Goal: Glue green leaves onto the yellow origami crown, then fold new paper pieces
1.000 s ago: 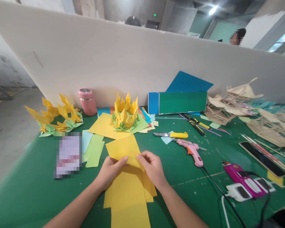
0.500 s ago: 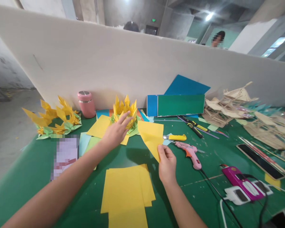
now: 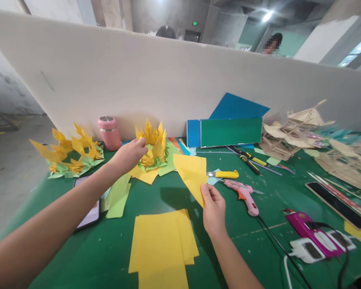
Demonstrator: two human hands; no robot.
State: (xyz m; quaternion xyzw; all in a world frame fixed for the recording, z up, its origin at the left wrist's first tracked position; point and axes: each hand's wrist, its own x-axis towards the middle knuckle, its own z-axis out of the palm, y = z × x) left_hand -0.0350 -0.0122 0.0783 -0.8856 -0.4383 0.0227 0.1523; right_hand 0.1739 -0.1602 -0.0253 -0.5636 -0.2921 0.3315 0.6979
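My left hand point(image 3: 132, 152) is closed at the left side of a yellow and green folded-paper crown point(image 3: 152, 154), its fingertips hidden against the folds. That crown rests on green and yellow sheets. In my right hand point(image 3: 213, 204), a yellow paper sheet point(image 3: 190, 170) with a slanting lower edge is pinched between thumb and fingers, raised over the table. Below and between my hands lies a stack of yellow paper point(image 3: 159, 241). A second paper crown point(image 3: 72, 150) stands at the far left.
A pink flask point(image 3: 110, 134) stands by the white partition point(image 3: 138, 80). To the right lie a yellow utility knife point(image 3: 227, 174), a pink glue gun point(image 3: 243, 194) with its cord, a magenta power strip point(image 3: 315, 233) and wooden models point(image 3: 288, 136). A phone point(image 3: 91, 214) lies under my left forearm.
My left hand has moved left and closed, and the crown has shifted left with it. More of the green sheets now shows. My right hand still holds the yellow sheet.
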